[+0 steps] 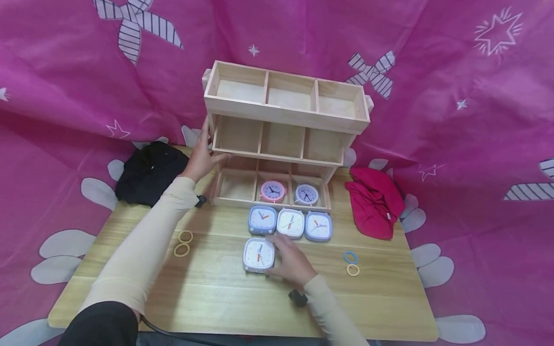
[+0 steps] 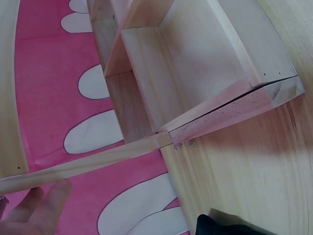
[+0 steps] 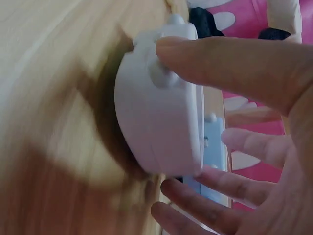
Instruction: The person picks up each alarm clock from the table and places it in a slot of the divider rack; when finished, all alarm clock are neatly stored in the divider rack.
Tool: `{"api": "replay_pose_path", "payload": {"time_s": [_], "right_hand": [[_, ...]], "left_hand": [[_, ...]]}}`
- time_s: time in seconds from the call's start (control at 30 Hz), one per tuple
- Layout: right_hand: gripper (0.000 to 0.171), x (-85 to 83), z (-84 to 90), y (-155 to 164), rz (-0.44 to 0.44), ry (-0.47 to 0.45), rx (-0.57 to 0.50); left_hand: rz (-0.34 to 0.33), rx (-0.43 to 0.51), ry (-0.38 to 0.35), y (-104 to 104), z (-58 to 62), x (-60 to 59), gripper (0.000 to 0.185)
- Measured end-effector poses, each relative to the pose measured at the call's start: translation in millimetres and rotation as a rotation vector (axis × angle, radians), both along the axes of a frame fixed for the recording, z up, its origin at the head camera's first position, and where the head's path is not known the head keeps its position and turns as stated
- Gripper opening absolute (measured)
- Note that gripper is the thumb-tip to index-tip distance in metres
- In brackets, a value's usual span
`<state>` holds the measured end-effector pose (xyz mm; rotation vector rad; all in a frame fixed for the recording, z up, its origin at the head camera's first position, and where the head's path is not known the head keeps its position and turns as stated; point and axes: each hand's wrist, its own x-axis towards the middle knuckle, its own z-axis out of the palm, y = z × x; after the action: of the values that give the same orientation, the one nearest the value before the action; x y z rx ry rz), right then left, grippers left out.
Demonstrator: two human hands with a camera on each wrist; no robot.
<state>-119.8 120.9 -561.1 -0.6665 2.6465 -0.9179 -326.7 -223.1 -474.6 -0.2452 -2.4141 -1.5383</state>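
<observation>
My right hand (image 1: 296,262) holds a white square alarm clock (image 1: 258,255) near the table's front, thumb on one side and fingers on the far side. In the right wrist view the thumb (image 3: 205,61) presses the clock's white casing (image 3: 156,112) beside a small round foot, and a fingertip meets its other end. My left hand (image 1: 201,156) grips the left side of a three-tier wooden rack (image 1: 285,113), thumb at the middle tier; fingertips (image 2: 54,200) show beside its strut in the left wrist view. A pink clock (image 1: 272,191) and a lilac clock (image 1: 306,194) sit in the lowest tier.
Blue (image 1: 262,220), white (image 1: 290,223) and lilac-blue (image 1: 318,226) square clocks line up before the rack. A black cloth item (image 1: 151,173) lies left, a red cap (image 1: 376,202) right. Yellow rings (image 1: 182,250) and a blue ring (image 1: 351,257) lie on the table.
</observation>
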Motion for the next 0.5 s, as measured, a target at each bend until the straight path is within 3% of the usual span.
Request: {"api": "replay_pose_path", "payload": {"time_s": [0.5], "right_hand": [[0.09, 6.3, -12.6, -38.5, 0.1, 0.116, 0.091]], "left_hand": [[0.016, -0.01, 0.001, -0.1, -1.3, -1.2, 0.133]]}}
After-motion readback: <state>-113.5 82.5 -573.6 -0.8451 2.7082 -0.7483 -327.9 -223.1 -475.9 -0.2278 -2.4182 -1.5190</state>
